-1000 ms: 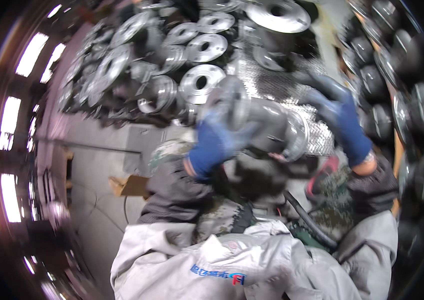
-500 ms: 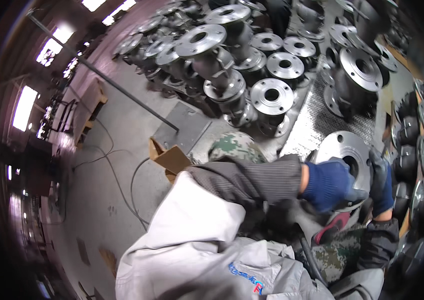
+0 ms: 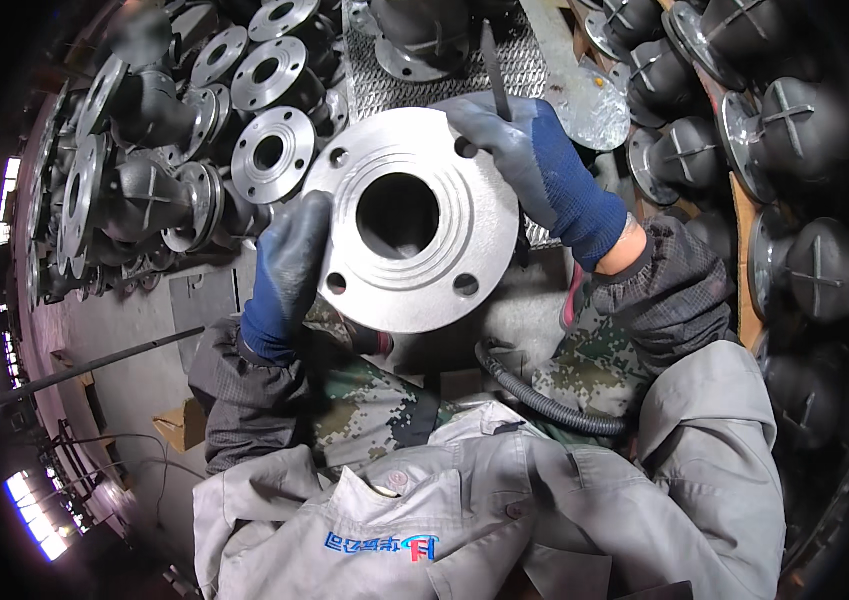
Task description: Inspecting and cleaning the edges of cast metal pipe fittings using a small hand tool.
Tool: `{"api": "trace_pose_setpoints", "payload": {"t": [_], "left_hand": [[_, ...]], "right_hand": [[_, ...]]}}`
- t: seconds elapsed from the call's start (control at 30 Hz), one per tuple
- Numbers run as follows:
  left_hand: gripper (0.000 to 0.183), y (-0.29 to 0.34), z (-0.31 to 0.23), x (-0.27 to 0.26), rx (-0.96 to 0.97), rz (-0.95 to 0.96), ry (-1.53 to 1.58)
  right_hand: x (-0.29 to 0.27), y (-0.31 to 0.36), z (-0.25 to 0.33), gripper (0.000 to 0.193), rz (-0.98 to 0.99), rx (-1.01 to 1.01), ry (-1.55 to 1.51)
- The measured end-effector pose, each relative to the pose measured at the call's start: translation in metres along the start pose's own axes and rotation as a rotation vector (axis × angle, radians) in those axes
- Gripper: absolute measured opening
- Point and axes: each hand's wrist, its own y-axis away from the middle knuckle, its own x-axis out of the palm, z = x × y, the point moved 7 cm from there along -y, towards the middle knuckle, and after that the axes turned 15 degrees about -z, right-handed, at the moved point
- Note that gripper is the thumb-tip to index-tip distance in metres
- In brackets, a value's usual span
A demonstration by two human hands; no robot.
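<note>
A grey cast valve body with a bright machined round flange (image 3: 479, 240) faces up in front of me, showing a wide centre bore and bolt holes around it. My left hand (image 3: 289, 265), in a blue glove with a grey coated palm, is closed on the flange's left rim. My right hand (image 3: 534, 165), gloved alike, lies against the upper right rim beside a bolt hole. Its fingers are wrapped round a narrow, flat dark file (image 3: 493, 70), whose tip points away from me. The lower part of the valve body is hidden under the flange.
More flanged valve bodies (image 3: 266, 155) crowd the far left. Others with cross-ribbed ends (image 3: 816, 280) line wooden boards (image 3: 747, 285) at the right. A textured metal plate (image 3: 519, 65) lies ahead. A ribbed hose (image 3: 544, 400) crosses my lap; a long rod (image 3: 104, 370) stretches out at left.
My view has swung so the flange now sits near the middle. My left hand has gone from over the bore to the left rim. My right hand is now at the upper right, the file showing.
</note>
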Motion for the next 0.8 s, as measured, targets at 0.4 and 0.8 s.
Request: {"api": "trace_pose_setpoints", "payload": {"t": [0.4, 0.8], "left_hand": [[0.042, 0.027, 0.013, -0.018, -0.644, -0.240, 0.779], [0.037, -0.037, -0.030, -0.006, -0.172, -0.112, 0.350]], "right_hand": [[0.032, 0.024, 0.029, 0.018, 0.048, -0.020, -0.020], [-0.012, -0.005, -0.018, 0.027, -0.028, -0.060, 0.137]]}}
